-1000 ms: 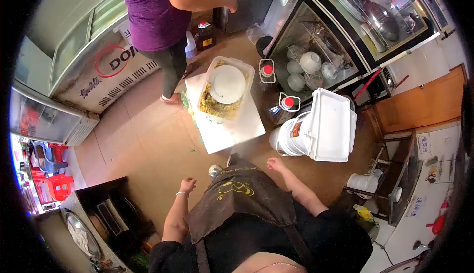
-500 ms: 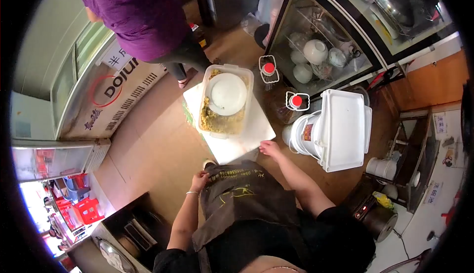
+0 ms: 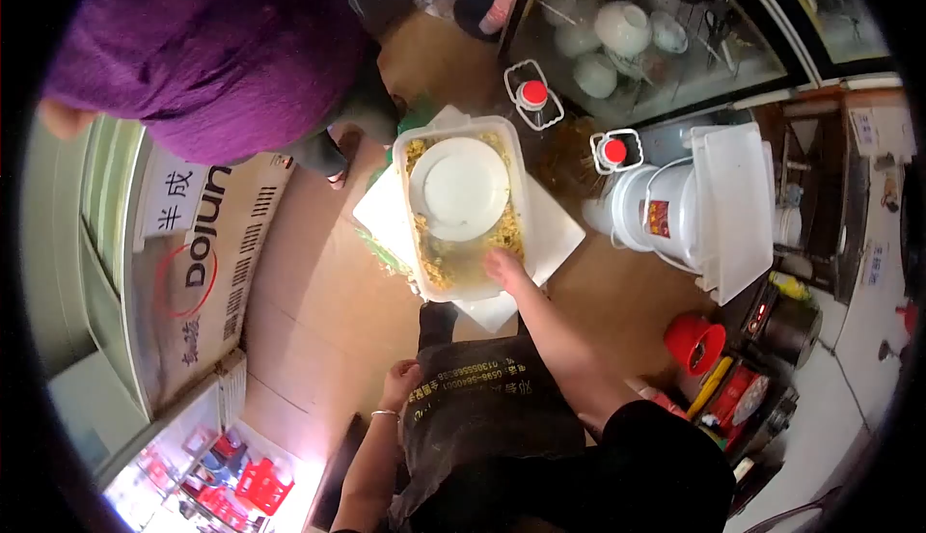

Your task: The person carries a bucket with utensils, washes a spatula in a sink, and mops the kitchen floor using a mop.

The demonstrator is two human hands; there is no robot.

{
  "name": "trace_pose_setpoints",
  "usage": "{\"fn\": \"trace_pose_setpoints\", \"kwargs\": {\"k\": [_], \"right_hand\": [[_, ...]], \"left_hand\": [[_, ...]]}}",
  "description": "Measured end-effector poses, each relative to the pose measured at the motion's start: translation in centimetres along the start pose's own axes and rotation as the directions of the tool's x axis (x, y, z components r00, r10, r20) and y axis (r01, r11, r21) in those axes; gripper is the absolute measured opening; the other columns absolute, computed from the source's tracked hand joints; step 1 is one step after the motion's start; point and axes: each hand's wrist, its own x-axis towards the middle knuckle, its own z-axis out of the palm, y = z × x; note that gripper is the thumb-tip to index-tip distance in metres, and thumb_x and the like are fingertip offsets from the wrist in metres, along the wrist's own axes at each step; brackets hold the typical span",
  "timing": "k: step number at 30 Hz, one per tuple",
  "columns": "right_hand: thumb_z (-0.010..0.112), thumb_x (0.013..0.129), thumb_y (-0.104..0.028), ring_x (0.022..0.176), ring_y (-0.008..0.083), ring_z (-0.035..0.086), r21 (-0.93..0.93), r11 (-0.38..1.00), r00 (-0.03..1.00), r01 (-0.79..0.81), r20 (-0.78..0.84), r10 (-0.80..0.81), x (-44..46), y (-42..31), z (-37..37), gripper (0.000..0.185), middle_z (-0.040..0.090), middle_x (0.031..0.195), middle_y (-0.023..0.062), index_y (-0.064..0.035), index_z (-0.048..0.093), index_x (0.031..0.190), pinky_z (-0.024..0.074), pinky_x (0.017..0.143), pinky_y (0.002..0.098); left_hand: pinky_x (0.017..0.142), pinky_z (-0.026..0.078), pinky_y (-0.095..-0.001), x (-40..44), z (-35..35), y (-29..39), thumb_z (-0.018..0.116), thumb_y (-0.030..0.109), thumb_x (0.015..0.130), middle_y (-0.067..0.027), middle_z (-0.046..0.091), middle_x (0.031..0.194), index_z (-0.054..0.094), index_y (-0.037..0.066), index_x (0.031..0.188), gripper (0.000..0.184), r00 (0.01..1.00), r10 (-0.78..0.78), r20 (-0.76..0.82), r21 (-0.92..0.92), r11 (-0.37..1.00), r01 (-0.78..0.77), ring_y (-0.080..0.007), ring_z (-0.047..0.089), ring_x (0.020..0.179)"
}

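A translucent plastic tub (image 3: 517,186) holds yellowish chopped food (image 3: 439,273) around and beneath a round white plate (image 3: 461,189). It stands on a white board-like surface (image 3: 555,234). My right hand (image 3: 503,268) reaches over the tub's near right corner, fingertips at the food's edge and loosely apart; I see nothing held in them. Beside the dark apron (image 3: 482,388) with yellow print, my left hand (image 3: 403,379) hangs with its fingers curled in, apart from the tub. I make out nothing in it.
A person in a purple top (image 3: 222,51) stands at the far left beside a printed freezer (image 3: 207,273). To the right are red-capped jugs (image 3: 532,94), white buckets (image 3: 666,210), a red bucket (image 3: 693,343) and a glass-fronted cabinet with bowls (image 3: 622,29).
My right hand has moved from the board's near edge up to the tub's near right corner. My left hand stays low by the apron. The view has shifted and the purple-clad person appears closer.
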Motion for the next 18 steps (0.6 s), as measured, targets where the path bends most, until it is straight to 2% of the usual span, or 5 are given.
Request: {"fn": "trace_pose_setpoints", "kwargs": {"k": [6, 7, 9, 12, 18], "right_hand": [[0.054, 0.077, -0.019, 0.087, 0.0206, 0.054, 0.235, 0.972, 0.986, 0.015, -0.167, 0.025, 8.3, 2.9, 3.5, 0.028, 0.052, 0.094, 0.0066, -0.0071, 0.046, 0.101, 0.0454, 0.07, 0.0331], [0.054, 0.076, -0.016, 0.086, 0.0209, 0.054, -0.168, 0.954, 0.915, 0.247, -0.283, -0.287, 11.7, 4.2, 2.6, 0.026, 0.052, 0.095, 0.0081, -0.0062, 0.047, 0.099, 0.045, 0.07, 0.0326], [0.053, 0.074, -0.01, 0.084, 0.0223, 0.054, -0.708, 0.573, 0.672, 0.413, -0.188, -0.717, 12.5, 2.2, 4.2, 0.024, 0.051, 0.097, 0.0111, -0.0046, 0.05, 0.097, 0.0437, 0.072, 0.032], [0.051, 0.073, -0.007, 0.082, 0.0261, 0.053, -0.835, 0.062, 0.314, 0.547, 0.136, -0.94, 11.7, -4.5, 8.6, 0.028, 0.05, 0.1, 0.013, -0.0047, 0.049, 0.1, 0.042, 0.074, 0.0327], [0.05, 0.073, -0.009, 0.094, 0.0267, 0.05, -0.802, -0.152, 0.479, 0.578, 0.483, -0.733, 11.6, -13.7, 15.2, 0.039, 0.045, 0.116, 0.0099, -0.0058, 0.043, 0.111, 0.0411, 0.08, 0.0343]], "left_hand": [[0.061, 0.045, -0.0243, 0.5, -6.8, 0.2, 0.054, 0.02, 0.077, -0.0066, 0.058, 0.087, 0.052, 0.002, 0.1, 0.029, 0.984, -0.137, -0.112, -0.073, 0.989, 0.13, -0.0151, 0.058, 0.074], [0.061, 0.045, -0.0243, 0.7, -7.1, -0.4, 0.054, 0.02, 0.077, -0.0066, 0.058, 0.087, 0.052, 0.002, 0.1, 0.029, 0.984, -0.144, -0.105, -0.065, 0.988, 0.138, -0.0151, 0.058, 0.074], [0.061, 0.045, -0.0244, 0.8, -7.5, -2.1, 0.054, 0.021, 0.077, -0.0078, 0.058, 0.087, 0.05, 0.001, 0.101, 0.031, 0.977, -0.18, -0.116, -0.129, 0.978, 0.165, -0.0157, 0.058, 0.074], [0.06, 0.046, -0.0239, 1.3, -6.6, -5.5, 0.054, 0.017, 0.078, -0.0077, 0.057, 0.086, 0.049, 0.001, 0.1, 0.027, 0.975, -0.205, -0.082, -0.236, 0.955, 0.181, -0.0158, 0.058, 0.075], [0.057, 0.046, -0.024, 0.4, -2.5, -3.9, 0.054, 0.015, 0.079, -0.006, 0.057, 0.077, 0.051, -0.001, 0.094, 0.022, 0.979, -0.204, 0.014, -0.246, 0.948, 0.201, -0.0126, 0.055, 0.066]]}}
